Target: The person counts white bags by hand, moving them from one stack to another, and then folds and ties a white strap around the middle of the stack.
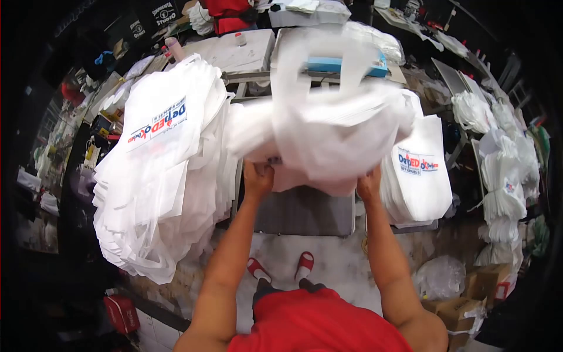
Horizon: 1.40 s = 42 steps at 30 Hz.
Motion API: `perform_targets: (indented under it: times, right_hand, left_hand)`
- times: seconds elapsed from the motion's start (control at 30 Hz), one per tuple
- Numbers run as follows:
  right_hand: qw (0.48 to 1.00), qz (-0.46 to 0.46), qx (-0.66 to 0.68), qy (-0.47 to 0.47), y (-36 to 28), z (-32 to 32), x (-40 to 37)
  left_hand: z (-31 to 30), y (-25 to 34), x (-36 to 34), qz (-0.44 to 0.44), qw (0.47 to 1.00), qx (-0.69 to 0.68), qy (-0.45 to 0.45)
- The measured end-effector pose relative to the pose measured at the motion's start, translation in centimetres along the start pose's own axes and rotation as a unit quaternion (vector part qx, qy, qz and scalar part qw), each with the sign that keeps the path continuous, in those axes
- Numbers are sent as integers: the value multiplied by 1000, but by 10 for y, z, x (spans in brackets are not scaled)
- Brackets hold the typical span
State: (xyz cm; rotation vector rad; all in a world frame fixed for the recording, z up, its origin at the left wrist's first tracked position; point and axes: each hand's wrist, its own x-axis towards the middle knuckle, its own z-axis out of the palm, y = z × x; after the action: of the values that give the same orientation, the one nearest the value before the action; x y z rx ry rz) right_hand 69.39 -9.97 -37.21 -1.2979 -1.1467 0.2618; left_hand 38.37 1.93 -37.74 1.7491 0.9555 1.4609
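Observation:
A white cloth tote bag (337, 144), blurred by motion, hangs in front of me with its loop handles pointing away. My left hand (259, 177) is closed on the near left corner of the bag. At the opposite corner, my right hand (369, 183) grips the near edge, its fingers partly hidden behind the fabric. Beneath the bag lies a dark flat board (306, 212). To the left rises a tall, fanned pile of printed white bags (149, 158). A smaller stack of printed bags (417, 188) is close beside my right hand.
Behind the bag are a blue box (378, 66) and a pale flat board (243, 51). Bundled white bags (503, 188) line the right side. Cardboard boxes (457, 308) and a clear plastic bag (441, 277) are on the floor. Another person in red (227, 14) stands at the far side.

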Motion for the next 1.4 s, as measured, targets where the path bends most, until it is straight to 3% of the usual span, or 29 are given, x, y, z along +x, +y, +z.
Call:
perform_targets:
  times: [0.03,0.07,0.13,0.27,0.37,0.43,0.57,0.6,0.63,0.7,0.87,1.13,1.2,1.27,1.3,1.33,1.37,1.4]
  right_hand:
    - [992,111,41,-31,70,-6,-22]
    - [982,170,-6,-80,87,-5,-31]
    - [947,256,-75,-176,63,0,-30]
    - [950,239,13,-199,-19,-13,2]
    - [944,250,77,-202,-32,-10,42]
    - [926,302,81,-213,9,4,52]
    - [877,386,-67,-280,197,40,-23]
    - [865,397,-102,-289,222,44,-48]
    - [831,496,-148,-203,176,48,-42]
    - [854,449,-209,-159,133,51,-39]
    - [873,407,-240,-121,90,56,-27]
    - [854,396,-284,-182,96,56,-35]
    - [876,364,-275,-154,97,57,-40]
    - [899,272,-325,-112,124,51,-54]
    - [923,194,-326,-63,149,43,-63]
    - [917,209,-321,-108,89,35,-44]
    - [938,203,-273,-60,82,32,-46]
    - [938,161,-305,-32,122,25,-54]
  left_hand:
    - [0,-30,-13,-70,996,41,-42]
    - [0,-48,-24,-130,986,57,-86]
    - [-8,-50,-36,-225,958,65,-169]
    - [-45,5,18,-263,937,-21,-230]
    - [-48,13,50,-303,918,-54,-249]
    - [-34,-17,48,-359,899,-7,-251]
    - [3,-88,6,-478,816,174,-273]
    - [12,-105,-6,-493,802,204,-267]
    - [19,-119,-15,-504,794,226,-256]
    - [22,-163,-36,-481,817,242,-207]
    - [20,-79,-10,-460,843,237,-148]
    - [23,-97,-23,-407,848,294,-170]
    - [19,-96,-22,-409,852,279,-170]
    - [11,-114,-26,-384,845,311,-205]
    - [7,-98,-34,-341,854,357,-166]
    - [-4,-73,-40,-294,875,345,-172]
    - [-16,-42,-49,-252,903,298,-181]
    - [-25,-37,-79,-169,931,275,-171]
